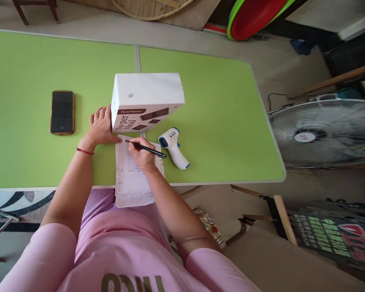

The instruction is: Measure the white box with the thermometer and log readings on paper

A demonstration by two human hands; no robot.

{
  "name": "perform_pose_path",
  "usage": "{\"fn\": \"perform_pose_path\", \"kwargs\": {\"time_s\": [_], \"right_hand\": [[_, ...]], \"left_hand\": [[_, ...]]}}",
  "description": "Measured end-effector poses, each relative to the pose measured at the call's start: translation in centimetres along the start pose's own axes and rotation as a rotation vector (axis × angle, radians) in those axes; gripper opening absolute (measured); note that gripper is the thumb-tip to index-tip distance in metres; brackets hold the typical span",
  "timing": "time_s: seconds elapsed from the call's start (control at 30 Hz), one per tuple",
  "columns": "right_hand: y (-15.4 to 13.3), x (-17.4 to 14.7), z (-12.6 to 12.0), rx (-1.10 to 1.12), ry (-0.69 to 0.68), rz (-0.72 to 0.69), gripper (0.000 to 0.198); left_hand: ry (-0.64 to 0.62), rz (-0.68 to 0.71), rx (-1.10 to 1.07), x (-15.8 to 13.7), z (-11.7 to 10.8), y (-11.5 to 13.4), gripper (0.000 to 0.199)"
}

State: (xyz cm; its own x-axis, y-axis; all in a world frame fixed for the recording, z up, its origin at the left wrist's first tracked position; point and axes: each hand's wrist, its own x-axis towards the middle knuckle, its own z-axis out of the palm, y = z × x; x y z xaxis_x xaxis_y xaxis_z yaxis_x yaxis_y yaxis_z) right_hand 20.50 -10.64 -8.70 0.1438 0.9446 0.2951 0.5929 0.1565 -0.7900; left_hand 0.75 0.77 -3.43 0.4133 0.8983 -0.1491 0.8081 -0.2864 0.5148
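Observation:
My right hand (142,155) is closed around a black pen (152,151), its tip on the upper part of the paper sheets (135,174). Rows of small handwriting run along the left side of the top sheet, and the stack hangs over the table's near edge. My left hand (99,125) lies flat with fingers stretched out beside the white Super Meal box (149,91), its thumb at the sheet's upper left corner. Right of the paper lies a white and blue infrared thermometer (174,149).
A phone in a brown case (62,112) lies on the left of the green table (215,121). Off the table's right end stands a large fan (322,134). A wooden-framed chair (282,219) is at the lower right. Red and green basins (255,18) lean at the back.

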Motion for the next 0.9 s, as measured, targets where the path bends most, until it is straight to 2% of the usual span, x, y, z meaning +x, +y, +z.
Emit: {"fn": "perform_pose_path", "kwargs": {"time_s": [0.9], "right_hand": [[-0.67,0.14,0.18,0.010,-0.016,0.033,0.006]], "left_hand": [[0.016,-0.009,0.017,-0.06,0.16,0.15,0.143]]}}
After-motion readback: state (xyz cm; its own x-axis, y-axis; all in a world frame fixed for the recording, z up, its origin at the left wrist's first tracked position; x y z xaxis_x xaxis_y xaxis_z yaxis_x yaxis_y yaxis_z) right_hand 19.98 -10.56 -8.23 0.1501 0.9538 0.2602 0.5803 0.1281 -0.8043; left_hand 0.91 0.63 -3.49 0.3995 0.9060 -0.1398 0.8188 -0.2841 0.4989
